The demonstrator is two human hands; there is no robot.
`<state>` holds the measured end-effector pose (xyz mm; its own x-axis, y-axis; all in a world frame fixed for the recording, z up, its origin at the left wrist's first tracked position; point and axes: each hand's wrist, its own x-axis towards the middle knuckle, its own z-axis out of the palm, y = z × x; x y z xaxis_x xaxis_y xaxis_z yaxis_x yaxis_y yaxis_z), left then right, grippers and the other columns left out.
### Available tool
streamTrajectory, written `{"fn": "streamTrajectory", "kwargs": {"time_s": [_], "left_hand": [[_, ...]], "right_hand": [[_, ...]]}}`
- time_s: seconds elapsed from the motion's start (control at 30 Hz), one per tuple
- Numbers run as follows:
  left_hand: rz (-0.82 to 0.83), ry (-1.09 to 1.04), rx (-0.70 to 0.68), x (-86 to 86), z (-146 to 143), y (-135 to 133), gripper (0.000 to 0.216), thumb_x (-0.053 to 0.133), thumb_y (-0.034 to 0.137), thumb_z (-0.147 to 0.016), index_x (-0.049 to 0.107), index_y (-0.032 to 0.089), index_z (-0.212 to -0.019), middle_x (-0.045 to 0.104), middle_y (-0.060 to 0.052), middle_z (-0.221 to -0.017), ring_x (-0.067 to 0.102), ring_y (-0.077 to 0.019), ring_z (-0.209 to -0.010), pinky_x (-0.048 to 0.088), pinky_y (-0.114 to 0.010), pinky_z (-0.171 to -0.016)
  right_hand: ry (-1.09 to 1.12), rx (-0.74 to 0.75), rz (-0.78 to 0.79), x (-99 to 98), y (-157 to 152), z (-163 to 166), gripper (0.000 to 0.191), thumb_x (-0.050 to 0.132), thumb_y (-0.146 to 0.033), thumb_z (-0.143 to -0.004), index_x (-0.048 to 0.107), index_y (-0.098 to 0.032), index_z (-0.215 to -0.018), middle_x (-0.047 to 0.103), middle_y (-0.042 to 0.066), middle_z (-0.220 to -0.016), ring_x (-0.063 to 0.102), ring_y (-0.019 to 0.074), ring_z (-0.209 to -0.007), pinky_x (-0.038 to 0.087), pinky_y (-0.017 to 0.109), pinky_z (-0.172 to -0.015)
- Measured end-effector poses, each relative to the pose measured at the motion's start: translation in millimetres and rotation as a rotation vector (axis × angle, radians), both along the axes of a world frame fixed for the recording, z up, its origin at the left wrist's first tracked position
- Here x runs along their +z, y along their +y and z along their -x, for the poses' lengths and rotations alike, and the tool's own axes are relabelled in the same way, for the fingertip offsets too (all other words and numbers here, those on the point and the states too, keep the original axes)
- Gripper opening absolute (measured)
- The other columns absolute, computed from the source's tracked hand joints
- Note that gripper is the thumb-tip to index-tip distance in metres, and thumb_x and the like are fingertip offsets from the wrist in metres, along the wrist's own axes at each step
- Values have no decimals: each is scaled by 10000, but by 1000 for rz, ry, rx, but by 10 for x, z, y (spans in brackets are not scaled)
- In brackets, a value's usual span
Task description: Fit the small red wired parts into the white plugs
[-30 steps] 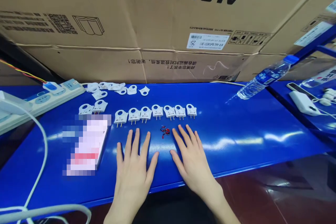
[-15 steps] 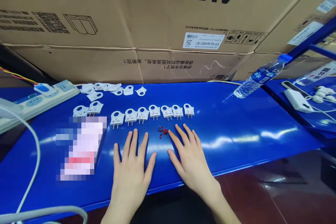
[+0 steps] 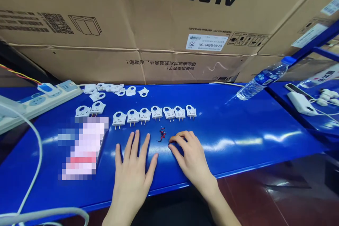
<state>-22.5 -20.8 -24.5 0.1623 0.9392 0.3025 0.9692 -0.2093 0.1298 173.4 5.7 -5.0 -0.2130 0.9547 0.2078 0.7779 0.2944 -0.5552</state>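
Observation:
My left hand (image 3: 134,174) lies flat on the blue table with its fingers spread, holding nothing. My right hand (image 3: 192,157) has its thumb and forefinger drawn together in a pinch just above the tabletop. A small dark spot shows at those fingertips, too small to name. Beside them on the left lies a little tangle of short red and black wires (image 3: 162,135). Beyond both hands several white plug housings with metal prongs (image 3: 156,112) lie in a row, prongs toward me.
More white plastic pieces (image 3: 130,91) lie farther back, near a power strip (image 3: 39,102) with cables. A blurred-out pink object (image 3: 88,144) is at left. A water bottle (image 3: 265,79) leans at the right, before a big cardboard box (image 3: 159,24). A white device (image 3: 302,103) sits far right.
My right hand has gone from spread fingers to a pinch, pulling back slightly. The red and black wires have shifted a little left and look looser. My left hand stays put.

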Motion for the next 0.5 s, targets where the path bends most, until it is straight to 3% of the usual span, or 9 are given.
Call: {"fn": "streamTrajectory", "kwargs": {"time_s": [0.2,0.4,0.5], "left_hand": [[18,-21,-3,7,8,-1,583,396,444,-1059,452,180,-1576,425,-194,-1653,358,-363,-1560,251,-672,-1239],[9,-41,0,6,11,-2,593,402,460,-1054,447,188,-1579,421,-192,-1656,361,-358,-1561,246,-673,-1245],[19,-33,-9,14,8,1,597,397,454,-1058,429,182,-1589,416,-192,-1659,347,-360,-1568,253,-678,-1241]], "right_hand": [[62,-30,0,-1,16,-17,172,521,-192,-1056,681,-244,-1091,687,47,-1044,631,218,-970,502,371,-877],[59,-173,6,-43,30,-39,243,546,-318,-1053,657,-247,-1257,677,86,-1127,662,247,-1014,539,382,-865],[-8,-186,23,-29,83,-102,174,550,-341,-1055,670,-245,-1136,674,63,-1040,657,233,-960,526,344,-793]]}}
